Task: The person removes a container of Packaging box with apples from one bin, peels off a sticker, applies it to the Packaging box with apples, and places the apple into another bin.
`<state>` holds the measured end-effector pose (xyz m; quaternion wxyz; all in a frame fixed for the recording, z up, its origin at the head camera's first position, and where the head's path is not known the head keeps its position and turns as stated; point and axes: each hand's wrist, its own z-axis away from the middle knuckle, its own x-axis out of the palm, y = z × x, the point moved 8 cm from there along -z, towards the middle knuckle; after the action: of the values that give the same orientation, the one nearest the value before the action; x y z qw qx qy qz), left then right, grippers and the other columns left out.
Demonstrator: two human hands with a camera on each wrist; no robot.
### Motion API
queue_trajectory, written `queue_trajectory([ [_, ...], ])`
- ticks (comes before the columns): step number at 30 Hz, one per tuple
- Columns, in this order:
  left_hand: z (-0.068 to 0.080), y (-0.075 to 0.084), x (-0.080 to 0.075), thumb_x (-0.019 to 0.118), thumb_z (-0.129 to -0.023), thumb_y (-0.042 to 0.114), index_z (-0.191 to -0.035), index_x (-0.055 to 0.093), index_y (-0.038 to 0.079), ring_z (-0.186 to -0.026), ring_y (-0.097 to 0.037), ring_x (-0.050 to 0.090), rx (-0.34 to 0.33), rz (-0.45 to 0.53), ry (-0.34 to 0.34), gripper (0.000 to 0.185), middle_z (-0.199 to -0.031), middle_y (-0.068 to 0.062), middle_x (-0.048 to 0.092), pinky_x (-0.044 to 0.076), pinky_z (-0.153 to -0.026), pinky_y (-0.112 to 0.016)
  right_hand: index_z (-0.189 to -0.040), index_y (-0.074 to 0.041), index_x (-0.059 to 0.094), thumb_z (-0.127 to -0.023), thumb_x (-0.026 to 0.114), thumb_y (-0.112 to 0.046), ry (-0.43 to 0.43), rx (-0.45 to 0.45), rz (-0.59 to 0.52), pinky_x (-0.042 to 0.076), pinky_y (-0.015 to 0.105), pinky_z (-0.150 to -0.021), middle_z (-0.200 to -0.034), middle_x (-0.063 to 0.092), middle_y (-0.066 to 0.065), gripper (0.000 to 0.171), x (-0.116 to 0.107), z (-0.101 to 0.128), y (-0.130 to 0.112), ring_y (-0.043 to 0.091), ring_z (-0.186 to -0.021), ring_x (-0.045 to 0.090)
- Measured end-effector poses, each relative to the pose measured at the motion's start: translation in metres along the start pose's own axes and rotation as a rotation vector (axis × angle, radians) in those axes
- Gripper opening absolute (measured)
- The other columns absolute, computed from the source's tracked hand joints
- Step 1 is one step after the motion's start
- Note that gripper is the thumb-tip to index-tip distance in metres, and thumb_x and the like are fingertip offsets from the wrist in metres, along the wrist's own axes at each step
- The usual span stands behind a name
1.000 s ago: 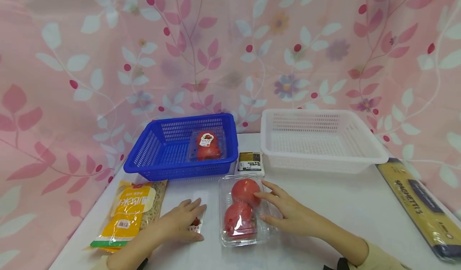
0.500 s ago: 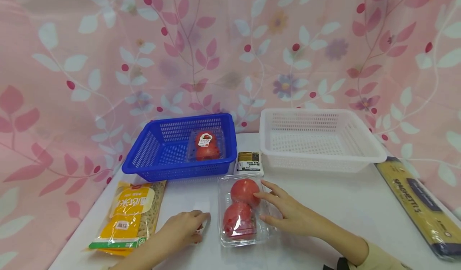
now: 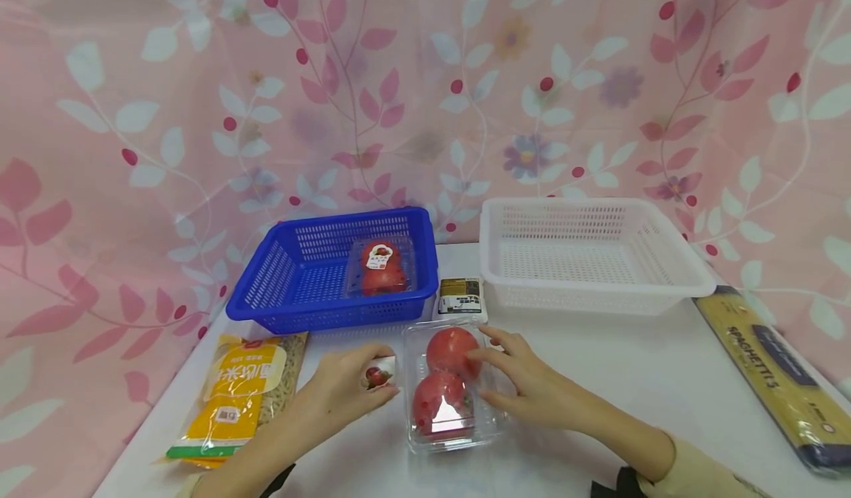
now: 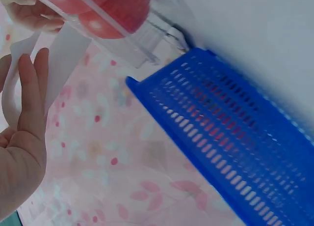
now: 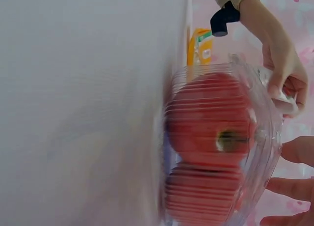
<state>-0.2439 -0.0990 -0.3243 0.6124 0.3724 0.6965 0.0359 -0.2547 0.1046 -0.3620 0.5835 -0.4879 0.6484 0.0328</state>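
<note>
Two red tomatoes [image 3: 442,403] sit in a clear plastic box [image 3: 417,341] on the white table in the head view. To its left, my left hand [image 3: 337,389] pinches a small white label [image 3: 381,373] printed with a red fruit picture. In the left wrist view the label [image 4: 67,59] bends in a curve between thumb and fingers. My right hand [image 3: 535,386] lies along the box's right side, its spread, gently bent fingers touching the lid. In the right wrist view those fingers [image 5: 290,187] meet the lid's edge, and a tomato's stem end shows through the plastic.
Behind stand a blue basket [image 3: 332,313], with another boxed pair of tomatoes [image 3: 384,280] in it, and a white basket [image 3: 598,295]. A small white packet [image 3: 462,298] lies between them. A yellow bag [image 3: 242,391] is at left, a spaghetti pack [image 3: 771,380] at right.
My left hand picks the label up from the table and brings it up and rightward to the box's left edge. The right hand stays at the box.
</note>
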Motion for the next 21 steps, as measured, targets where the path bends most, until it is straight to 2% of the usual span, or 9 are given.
queue_trajectory([
  [5, -0.012, 0.024, -0.002, 0.078, -0.072, 0.015, -0.105, 0.061, 0.013, -0.07, -0.003, 0.056, 0.104, 0.002, 0.033, 0.037, -0.093, 0.003, 0.066, 0.05, -0.064, -0.017, -0.119, -0.019, 0.058, -0.083, 0.067, -0.019, 0.123, -0.057, -0.013, 0.049, 0.042, -0.082, -0.14, 0.036, 0.005, 0.037, -0.014, -0.012, -0.02, 0.025, -0.115, 0.043],
  [8, -0.022, 0.036, 0.0, 0.077, -0.074, 0.016, -0.113, 0.058, 0.011, -0.088, -0.009, 0.061, 0.144, -0.01, 0.035, 0.044, -0.104, -0.001, 0.065, 0.051, -0.076, -0.022, -0.117, -0.018, 0.059, -0.083, 0.068, -0.015, 0.231, -0.166, -0.053, 0.048, 0.042, -0.085, -0.133, 0.043, 0.003, 0.035, -0.027, -0.02, -0.038, 0.023, -0.114, 0.047],
  [12, -0.033, 0.046, 0.002, 0.076, -0.075, 0.014, -0.124, 0.051, 0.01, -0.108, -0.017, 0.057, 0.168, 0.013, 0.047, 0.055, -0.116, -0.005, 0.062, 0.049, -0.084, -0.028, -0.114, -0.012, 0.06, -0.079, 0.069, -0.006, 0.335, -0.313, -0.101, 0.045, 0.036, -0.09, -0.121, 0.05, 0.006, 0.036, -0.04, -0.027, -0.059, 0.023, -0.111, 0.05],
  [14, -0.036, 0.05, 0.003, 0.076, -0.075, 0.012, -0.127, 0.048, 0.009, -0.108, -0.017, 0.057, 0.184, 0.041, 0.056, 0.059, -0.117, -0.006, 0.061, 0.049, -0.083, -0.027, -0.112, -0.01, 0.061, -0.078, 0.07, -0.004, 0.358, -0.338, -0.118, 0.045, 0.033, -0.091, -0.117, 0.052, 0.007, 0.036, -0.043, -0.03, -0.065, 0.023, -0.108, 0.051],
  [17, -0.039, 0.057, 0.004, 0.076, -0.074, 0.009, -0.128, 0.045, 0.009, -0.106, -0.014, 0.058, 0.225, 0.068, 0.075, 0.062, -0.117, -0.006, 0.061, 0.049, -0.082, -0.025, -0.109, -0.009, 0.062, -0.078, 0.071, -0.006, 0.366, -0.324, -0.134, 0.045, 0.029, -0.089, -0.112, 0.053, 0.005, 0.033, -0.043, -0.033, -0.068, 0.02, -0.106, 0.052],
  [21, -0.039, 0.064, 0.002, 0.076, -0.073, 0.005, -0.129, 0.045, 0.007, -0.09, -0.009, 0.06, 0.261, 0.078, 0.122, 0.064, -0.114, -0.007, 0.063, 0.05, -0.071, -0.019, -0.104, -0.009, 0.064, -0.077, 0.072, -0.008, 0.37, -0.308, -0.126, 0.045, 0.029, -0.084, -0.108, 0.052, 0.002, 0.028, -0.04, -0.036, -0.069, 0.017, -0.103, 0.049],
])
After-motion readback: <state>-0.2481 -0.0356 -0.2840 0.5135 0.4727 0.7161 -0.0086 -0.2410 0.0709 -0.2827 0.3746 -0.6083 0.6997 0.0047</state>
